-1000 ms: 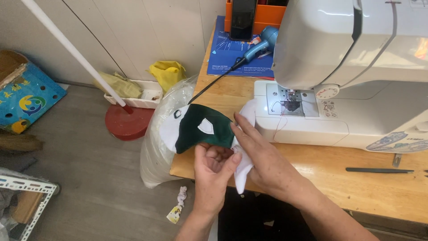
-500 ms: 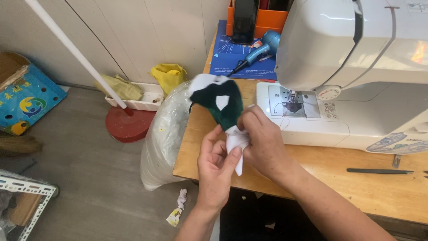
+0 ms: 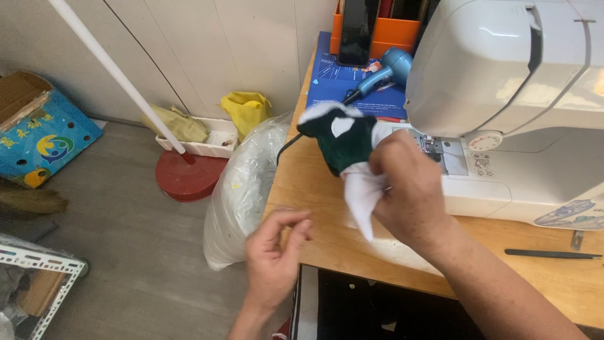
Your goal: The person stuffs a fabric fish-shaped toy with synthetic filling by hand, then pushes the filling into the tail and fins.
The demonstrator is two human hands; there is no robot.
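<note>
My right hand (image 3: 412,192) grips a small piece of dark green and white fabric (image 3: 345,148) and holds it up above the wooden table (image 3: 327,208), just left of the white sewing machine (image 3: 503,94). A white flap of the fabric hangs down below my fingers. My left hand (image 3: 274,258) is lower, at the table's front left edge, with its fingers loosely curled and nothing in them.
A blue hair dryer (image 3: 384,69) lies on a blue mat behind the fabric, by an orange holder (image 3: 377,28). Black tweezers (image 3: 550,254) lie at the right. On the floor are a clear stuffed bag (image 3: 242,189), a red base with a white pole (image 3: 189,176), and a blue box (image 3: 41,141).
My left hand has let go of the fabric and dropped down to the table edge. My right hand has lifted the fabric higher and closer to the sewing machine.
</note>
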